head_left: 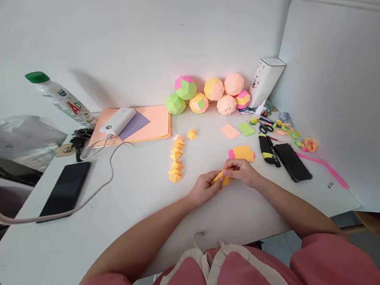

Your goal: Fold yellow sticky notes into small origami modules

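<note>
Hands meet low over the table (141, 196): left hand (204, 189) and right hand (243, 171) curl shut on an orange paper piece (222, 177), pinching either side, probably to steady it, with orange squares (244, 153) just beyond and folded pieces (176, 159) lined up left.

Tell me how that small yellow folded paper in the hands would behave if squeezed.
Probably very light and easily crushed: the yellow folded paper is thin sheet pinched between left hand and right hand. Its creases likely lend some stiffness, since the similar folded units on the table hold their peaked shapes. Flat faces suggest it would not roll.
</note>
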`<action>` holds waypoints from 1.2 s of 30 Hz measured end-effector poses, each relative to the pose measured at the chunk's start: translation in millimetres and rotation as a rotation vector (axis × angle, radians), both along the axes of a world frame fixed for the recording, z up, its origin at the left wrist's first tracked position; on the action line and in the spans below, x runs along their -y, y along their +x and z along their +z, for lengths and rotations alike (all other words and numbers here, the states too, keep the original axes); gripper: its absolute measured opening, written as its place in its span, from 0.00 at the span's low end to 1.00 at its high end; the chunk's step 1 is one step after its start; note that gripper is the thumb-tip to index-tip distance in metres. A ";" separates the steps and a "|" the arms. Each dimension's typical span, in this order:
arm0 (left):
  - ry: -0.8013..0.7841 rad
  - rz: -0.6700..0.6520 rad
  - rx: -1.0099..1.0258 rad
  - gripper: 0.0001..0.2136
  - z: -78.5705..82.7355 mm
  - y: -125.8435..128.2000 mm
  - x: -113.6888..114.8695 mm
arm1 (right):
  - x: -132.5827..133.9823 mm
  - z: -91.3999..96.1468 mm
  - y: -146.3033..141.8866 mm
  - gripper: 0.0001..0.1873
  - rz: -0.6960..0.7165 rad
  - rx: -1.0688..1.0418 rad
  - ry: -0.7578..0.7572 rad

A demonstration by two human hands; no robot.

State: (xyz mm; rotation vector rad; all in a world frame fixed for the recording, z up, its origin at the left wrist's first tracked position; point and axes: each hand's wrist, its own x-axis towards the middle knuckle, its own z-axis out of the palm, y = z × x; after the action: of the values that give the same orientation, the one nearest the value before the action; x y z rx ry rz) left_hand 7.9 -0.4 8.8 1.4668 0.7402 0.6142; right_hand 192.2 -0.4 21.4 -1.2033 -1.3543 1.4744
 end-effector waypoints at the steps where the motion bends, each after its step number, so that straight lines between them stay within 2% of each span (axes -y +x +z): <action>1: 0.004 0.002 0.000 0.18 0.0 0.0 0.0 | 0.0 0.0 0.0 0.12 0.001 -0.002 -0.003; 7: 0.014 -0.005 -0.005 0.17 2.0 0.2 -0.2 | 0.4 -1.2 0.6 0.12 -0.003 0.008 0.013; 13: -0.149 0.067 0.015 0.17 2.6 0.5 -2.7 | 2.6 3.0 0.6 0.11 -0.040 0.035 0.101; 19: -0.254 0.092 0.068 0.19 4.5 0.2 -7.0 | 6.2 3.0 -0.4 0.11 -0.063 0.174 0.271; 22: -0.271 0.071 0.067 0.18 5.5 0.7 -7.8 | 5.4 0.3 0.0 0.13 -0.002 0.265 0.352; 24: -0.288 0.097 0.085 0.18 5.2 1.6 -8.1 | 4.1 -1.4 1.0 0.10 0.028 0.280 0.328; 29: -0.298 0.193 0.164 0.17 2.4 3.5 -9.7 | 2.8 -5.1 3.0 0.11 -0.046 0.248 0.203; 36: -0.271 0.154 0.108 0.17 1.2 2.6 -9.1 | 3.5 -10.1 1.8 0.15 -0.064 0.349 0.329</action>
State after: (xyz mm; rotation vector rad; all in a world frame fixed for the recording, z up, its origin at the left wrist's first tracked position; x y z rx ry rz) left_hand 10.5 8.7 10.0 1.1272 0.8230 0.6767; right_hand 193.9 -3.9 11.3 -1.3088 -1.6952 0.9753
